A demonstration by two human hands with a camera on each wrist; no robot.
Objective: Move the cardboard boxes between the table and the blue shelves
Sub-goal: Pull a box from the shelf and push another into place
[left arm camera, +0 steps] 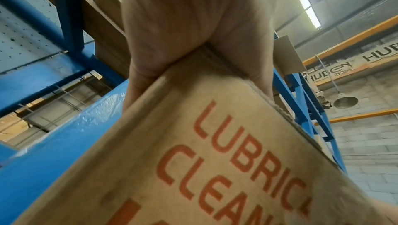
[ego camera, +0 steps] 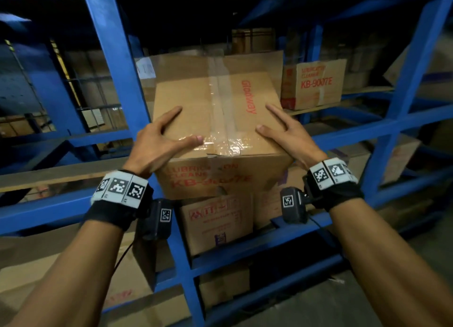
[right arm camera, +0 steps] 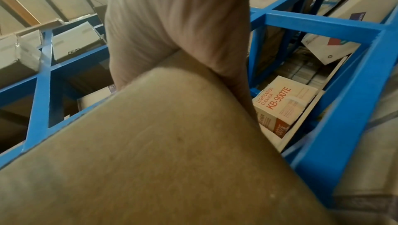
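Note:
A taped cardboard box (ego camera: 218, 111) printed "LUBRICATION CLEANER KB-9007E" sits partly inside a bay of the blue shelves (ego camera: 117, 69), its near end sticking out toward me. My left hand (ego camera: 161, 140) wraps the near left top corner, thumb and index finger on the lid. My right hand (ego camera: 286, 133) wraps the near right top corner the same way. In the left wrist view the palm (left arm camera: 183, 24) straddles the box corner (left arm camera: 215, 160). The right wrist view shows the palm (right arm camera: 172, 16) over the box (right arm camera: 161, 143). The remaining fingers are hidden down the sides.
A larger carton (ego camera: 257, 62) stands behind the held box. A second KB-9007E box (ego camera: 313, 81) rests in the bay to the right. More cartons (ego camera: 218, 221) fill the bays below. A blue upright post (ego camera: 407, 101) borders the bay on the right.

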